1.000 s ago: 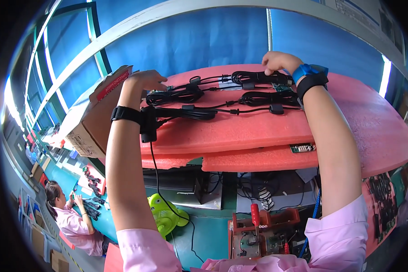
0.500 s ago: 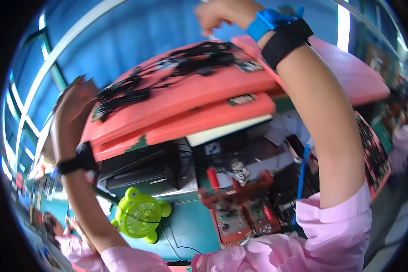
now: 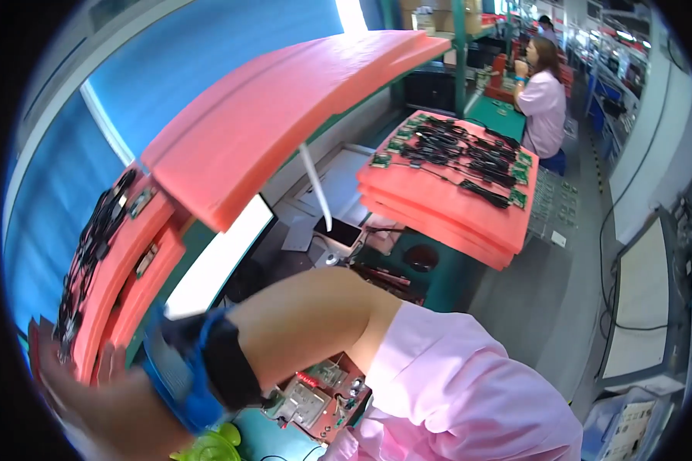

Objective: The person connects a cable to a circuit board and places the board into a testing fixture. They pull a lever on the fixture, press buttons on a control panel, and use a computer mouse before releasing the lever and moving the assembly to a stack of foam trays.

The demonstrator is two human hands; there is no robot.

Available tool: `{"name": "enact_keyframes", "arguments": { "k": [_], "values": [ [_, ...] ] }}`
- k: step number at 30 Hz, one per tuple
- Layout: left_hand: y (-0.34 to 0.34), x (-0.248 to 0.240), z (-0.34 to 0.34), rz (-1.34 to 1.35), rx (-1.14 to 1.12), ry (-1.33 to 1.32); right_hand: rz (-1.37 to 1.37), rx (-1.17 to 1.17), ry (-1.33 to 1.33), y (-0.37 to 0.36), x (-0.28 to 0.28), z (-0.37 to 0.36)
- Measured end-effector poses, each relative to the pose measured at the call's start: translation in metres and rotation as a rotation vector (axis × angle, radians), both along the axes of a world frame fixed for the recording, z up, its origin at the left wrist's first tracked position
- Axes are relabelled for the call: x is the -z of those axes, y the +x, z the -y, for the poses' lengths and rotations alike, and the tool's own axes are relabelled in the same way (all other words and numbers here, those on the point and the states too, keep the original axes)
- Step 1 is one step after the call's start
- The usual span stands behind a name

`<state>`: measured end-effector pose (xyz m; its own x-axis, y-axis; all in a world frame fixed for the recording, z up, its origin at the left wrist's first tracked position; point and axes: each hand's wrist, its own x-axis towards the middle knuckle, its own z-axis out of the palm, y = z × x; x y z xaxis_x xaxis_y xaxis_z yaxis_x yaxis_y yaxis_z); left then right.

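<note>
My right hand (image 3: 104, 396), with a blue strap and a black band at the wrist, reaches across to the lower left. Its blurred fingers are apart, by the near end of a pink foam sheet (image 3: 134, 257). I cannot tell whether they touch it. Coiled black cables (image 3: 92, 246) and a small green circuit board (image 3: 140, 202) lie on that foam. Beneath it, another pink foam layer (image 3: 150, 269) carries a small board. My left hand is out of view.
A larger pink foam slab (image 3: 284, 107) rests higher up, over a lit monitor (image 3: 223, 257). At right, stacked foam (image 3: 438, 207) bears cabled boards. A red fixture (image 3: 338, 419) and green fan (image 3: 211, 446) are below. A person in pink (image 3: 544, 107) sits farther off.
The view has swung right, bringing the aisle and the right-hand foam stack into sight. My right hand has gone from the top of the picture to the lower left. My left hand has left view.
</note>
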<state>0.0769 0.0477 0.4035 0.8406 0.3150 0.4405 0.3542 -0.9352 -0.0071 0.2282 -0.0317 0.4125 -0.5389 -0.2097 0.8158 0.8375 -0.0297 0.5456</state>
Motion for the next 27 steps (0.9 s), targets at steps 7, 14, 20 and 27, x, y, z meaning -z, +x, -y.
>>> {"name": "enact_keyframes", "arguments": {
  "k": [7, 14, 20, 27],
  "values": [
    [0.152, 0.017, 0.119, 0.14, 0.022, -0.173, 0.065, -0.215, -0.152, 0.056, 0.074, 0.124],
    [0.206, 0.02, 0.064, 0.36, 0.242, 0.238, -0.369, -0.382, -1.116, 0.173, 0.062, 0.19],
    [0.246, 0.038, 0.05, 0.513, 0.077, 0.159, -1.107, -2.4, -0.882, 0.175, 0.043, 0.194],
    [0.269, 0.046, 0.108, 0.994, 0.23, 0.073, -0.295, -2.63, -1.008, 0.123, 0.055, 0.171]
  ]
}}
